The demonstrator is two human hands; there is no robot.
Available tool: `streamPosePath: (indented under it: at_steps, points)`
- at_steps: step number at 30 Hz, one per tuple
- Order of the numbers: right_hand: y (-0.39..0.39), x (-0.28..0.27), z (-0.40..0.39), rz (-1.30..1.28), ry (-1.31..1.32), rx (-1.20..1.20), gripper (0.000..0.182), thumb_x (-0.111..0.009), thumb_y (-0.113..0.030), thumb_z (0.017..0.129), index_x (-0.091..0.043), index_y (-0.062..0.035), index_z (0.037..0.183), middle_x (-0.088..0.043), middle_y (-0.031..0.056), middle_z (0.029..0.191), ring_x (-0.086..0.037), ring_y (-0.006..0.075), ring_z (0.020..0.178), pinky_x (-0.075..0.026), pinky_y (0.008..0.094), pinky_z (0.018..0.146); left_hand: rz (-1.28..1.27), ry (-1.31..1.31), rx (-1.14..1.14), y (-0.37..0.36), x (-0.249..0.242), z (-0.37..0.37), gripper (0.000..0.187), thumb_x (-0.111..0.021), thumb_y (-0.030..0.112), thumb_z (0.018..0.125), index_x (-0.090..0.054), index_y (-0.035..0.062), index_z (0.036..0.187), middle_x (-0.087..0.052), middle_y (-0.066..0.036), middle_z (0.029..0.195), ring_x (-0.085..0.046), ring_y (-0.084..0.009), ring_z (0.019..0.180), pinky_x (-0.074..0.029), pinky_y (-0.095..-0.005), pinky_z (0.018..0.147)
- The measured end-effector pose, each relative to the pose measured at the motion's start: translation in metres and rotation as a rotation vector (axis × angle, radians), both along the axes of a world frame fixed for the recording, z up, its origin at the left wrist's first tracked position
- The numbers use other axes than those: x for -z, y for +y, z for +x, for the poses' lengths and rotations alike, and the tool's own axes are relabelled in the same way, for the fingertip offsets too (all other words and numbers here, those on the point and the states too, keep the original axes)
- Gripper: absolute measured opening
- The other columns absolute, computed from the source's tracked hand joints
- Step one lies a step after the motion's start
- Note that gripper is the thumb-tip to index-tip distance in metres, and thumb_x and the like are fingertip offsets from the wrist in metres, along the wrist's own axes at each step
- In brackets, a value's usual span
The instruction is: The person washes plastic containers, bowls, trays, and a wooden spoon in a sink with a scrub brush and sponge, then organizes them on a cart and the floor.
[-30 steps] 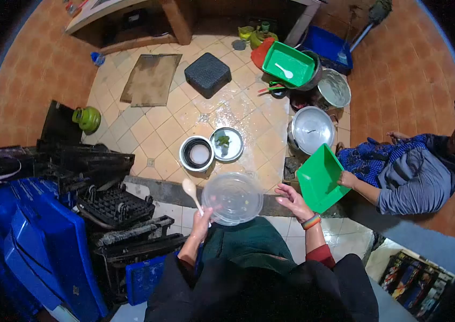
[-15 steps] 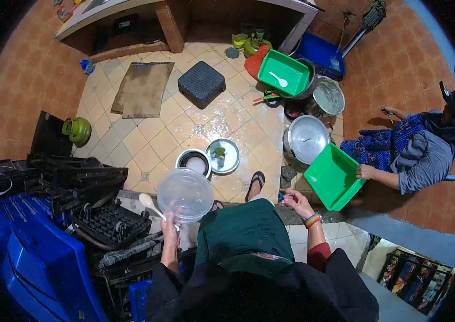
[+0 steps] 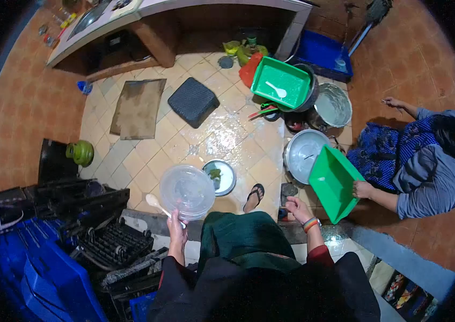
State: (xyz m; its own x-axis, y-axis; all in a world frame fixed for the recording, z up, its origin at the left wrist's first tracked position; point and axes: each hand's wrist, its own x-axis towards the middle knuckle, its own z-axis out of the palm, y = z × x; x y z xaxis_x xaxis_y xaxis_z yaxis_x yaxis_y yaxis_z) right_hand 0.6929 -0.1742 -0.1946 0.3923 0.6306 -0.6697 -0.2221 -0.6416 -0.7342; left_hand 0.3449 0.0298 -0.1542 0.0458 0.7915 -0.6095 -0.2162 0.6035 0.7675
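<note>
Clear plastic bowl and pale spoon are gripped together in closed left hand fingers. Right hand is held loosely open, nothing held. Wet tiled floor is seen beyond the fingertips, with metal plate; green tray is held by another person's hand to the right.

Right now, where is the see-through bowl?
In the head view, the clear bowl is held up in the left hand with a pale spoon, just left of the metal plate.
</note>
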Motion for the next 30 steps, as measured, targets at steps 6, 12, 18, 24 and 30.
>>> streamPosePath:
  at_steps: [6, 12, 18, 24, 30]
  points:
    - [0.017, 0.001, 0.046, 0.135, -0.113, -0.076, 0.037, -0.055, -0.020, 0.076, -0.047, 0.0003, 0.105, -0.053, 0.0048, 0.091, -0.049, 0.0100, 0.080, -0.041, 0.0226, 0.070, -0.022, -0.131, 0.160, 0.028, -0.003, 0.088, 0.037, -0.044, 0.022, 0.080, -0.043, 0.0012, 0.111, -0.057, -0.007, 0.083, -0.039, -0.0082, 0.048, -0.034, -0.0203, 0.046]
    - [0.036, -0.013, 0.081, 0.059, -0.253, -0.032, 0.034, -0.056, -0.018, 0.074, -0.048, 0.0009, 0.102, -0.054, 0.0046, 0.085, -0.051, 0.0116, 0.076, -0.043, 0.0237, 0.066, 0.033, -0.055, 0.473, 0.074, 0.006, 0.168, 0.035, -0.041, 0.021, 0.082, -0.044, 0.0030, 0.112, -0.057, -0.005, 0.088, -0.049, -0.0091, 0.065, -0.036, -0.0205, 0.049]
    - [0.027, 0.003, 0.115, 0.097, -0.300, 0.237, 0.029, -0.052, -0.009, 0.076, -0.046, 0.0023, 0.102, -0.053, 0.0065, 0.084, -0.051, 0.0116, 0.072, -0.043, 0.0243, 0.062, 0.058, 0.028, 0.704, 0.141, 0.030, 0.266, 0.036, -0.044, 0.027, 0.079, -0.048, 0.0071, 0.109, -0.056, -0.001, 0.089, -0.051, -0.0106, 0.074, -0.039, -0.0234, 0.056]
    - [0.034, 0.044, 0.104, -0.297, -0.268, 0.448, 0.028, -0.052, -0.012, 0.074, -0.049, 0.0014, 0.098, -0.054, 0.0061, 0.078, -0.051, 0.0101, 0.066, -0.043, 0.0237, 0.059, 0.097, 0.056, 1.105, 0.219, 0.031, 0.356, 0.033, -0.041, 0.031, 0.084, -0.051, 0.0038, 0.100, -0.056, -0.005, 0.090, -0.052, -0.0112, 0.075, -0.045, -0.0269, 0.061]
    - [0.097, 0.030, 0.080, -0.406, -0.285, 0.416, 0.036, -0.053, -0.023, 0.071, -0.050, -0.0048, 0.102, -0.056, 0.0133, 0.095, -0.055, 0.0245, 0.086, -0.043, 0.0320, 0.075, 0.005, 0.002, 1.301, 0.267, 0.051, 0.409, 0.028, -0.038, 0.025, 0.084, -0.051, 0.0033, 0.098, -0.057, -0.003, 0.081, -0.053, -0.0092, 0.065, -0.045, -0.0235, 0.057]
